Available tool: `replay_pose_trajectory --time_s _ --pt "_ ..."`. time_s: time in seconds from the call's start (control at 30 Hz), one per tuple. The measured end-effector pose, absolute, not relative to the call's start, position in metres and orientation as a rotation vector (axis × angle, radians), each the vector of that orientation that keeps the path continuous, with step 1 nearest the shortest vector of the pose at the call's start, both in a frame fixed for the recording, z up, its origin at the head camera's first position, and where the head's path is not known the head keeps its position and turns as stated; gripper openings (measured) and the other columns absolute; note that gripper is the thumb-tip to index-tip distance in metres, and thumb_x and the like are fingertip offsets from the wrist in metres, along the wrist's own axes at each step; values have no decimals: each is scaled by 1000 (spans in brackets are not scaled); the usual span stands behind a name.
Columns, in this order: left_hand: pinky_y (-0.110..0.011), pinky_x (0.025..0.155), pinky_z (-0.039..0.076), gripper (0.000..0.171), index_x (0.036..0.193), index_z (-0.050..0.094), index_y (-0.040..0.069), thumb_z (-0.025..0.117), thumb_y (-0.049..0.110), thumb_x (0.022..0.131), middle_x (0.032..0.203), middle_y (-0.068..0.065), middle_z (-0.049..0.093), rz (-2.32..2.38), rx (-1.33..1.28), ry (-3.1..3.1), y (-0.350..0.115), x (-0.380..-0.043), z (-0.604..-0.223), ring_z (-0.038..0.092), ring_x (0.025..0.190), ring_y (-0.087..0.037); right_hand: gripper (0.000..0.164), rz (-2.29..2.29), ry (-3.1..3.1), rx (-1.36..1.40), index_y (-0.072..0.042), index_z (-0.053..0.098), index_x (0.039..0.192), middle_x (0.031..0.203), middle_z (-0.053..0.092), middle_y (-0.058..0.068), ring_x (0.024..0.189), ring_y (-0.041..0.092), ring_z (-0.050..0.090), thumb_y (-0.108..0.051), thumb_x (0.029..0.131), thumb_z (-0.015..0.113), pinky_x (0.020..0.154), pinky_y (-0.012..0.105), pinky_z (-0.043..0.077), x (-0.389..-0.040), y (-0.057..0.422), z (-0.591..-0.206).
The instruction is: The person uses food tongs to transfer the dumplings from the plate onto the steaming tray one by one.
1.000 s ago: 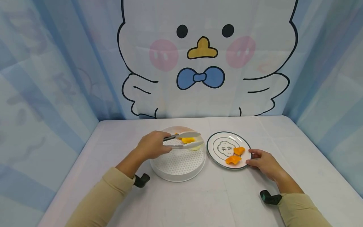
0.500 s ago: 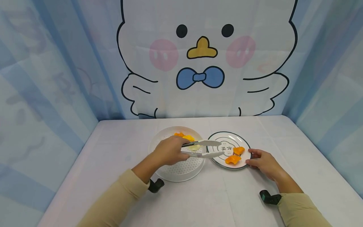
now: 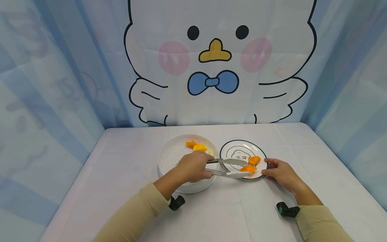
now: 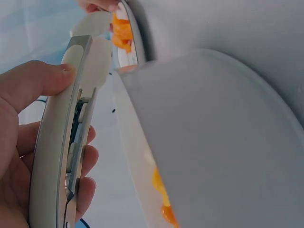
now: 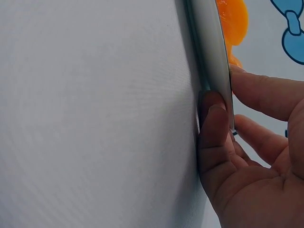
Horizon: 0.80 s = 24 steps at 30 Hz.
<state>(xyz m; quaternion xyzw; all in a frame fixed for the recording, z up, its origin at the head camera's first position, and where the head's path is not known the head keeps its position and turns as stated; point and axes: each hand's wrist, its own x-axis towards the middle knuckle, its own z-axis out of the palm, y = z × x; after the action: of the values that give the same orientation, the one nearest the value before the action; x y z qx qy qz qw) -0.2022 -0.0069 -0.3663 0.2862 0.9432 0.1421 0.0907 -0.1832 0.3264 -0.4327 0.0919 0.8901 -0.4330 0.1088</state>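
My left hand (image 3: 195, 167) grips a pair of tongs (image 4: 52, 142) with white tips. The tips reach over the white, dark-rimmed plate (image 3: 229, 149), apart and around the nearer orange piece (image 3: 248, 168); whether they touch it I cannot tell. A second orange piece (image 3: 254, 160) lies just behind it on the plate. My right hand (image 3: 281, 174) holds the plate's right edge, pinching the rim between thumb and fingers in the right wrist view. Beneath my left hand stands a round white tray (image 3: 169, 156) with a dotted floor, partly hidden by the hand.
Inside the tray, near its back, lie an orange piece (image 3: 190, 144), a yellow piece (image 3: 200, 147) and a pale piece (image 3: 210, 152). Tray and plate stand close together on a white-covered table (image 3: 127, 161). Printed cloth (image 3: 217, 107) hangs behind and on both sides.
My left hand has carried the tongs rightward and a little nearer, from over the tray to the orange pieces on the plate. My right hand has kept its hold on the rim.
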Motion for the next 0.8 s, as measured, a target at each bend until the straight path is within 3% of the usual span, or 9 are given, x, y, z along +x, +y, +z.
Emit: replay_pose_trajectory --time_s 0.6,0.8 --pt "-32 77 51 47 129 68 18 78 35 86 110 5 69 326 799 2837 11 -208 -373 58 92 -14 73 -1289 2607 271 6 35 150 140 40 34 115 42 49 -22 94 73 101 51 44 -183 327 -433" --pt "-31 74 50 42 127 70 18 77 33 88 103 7 69 357 777 2837 11 -209 -374 57 86 -13 73 -1291 2610 263 6 36 150 139 42 34 112 40 51 -23 94 72 100 49 45 -183 328 -434"
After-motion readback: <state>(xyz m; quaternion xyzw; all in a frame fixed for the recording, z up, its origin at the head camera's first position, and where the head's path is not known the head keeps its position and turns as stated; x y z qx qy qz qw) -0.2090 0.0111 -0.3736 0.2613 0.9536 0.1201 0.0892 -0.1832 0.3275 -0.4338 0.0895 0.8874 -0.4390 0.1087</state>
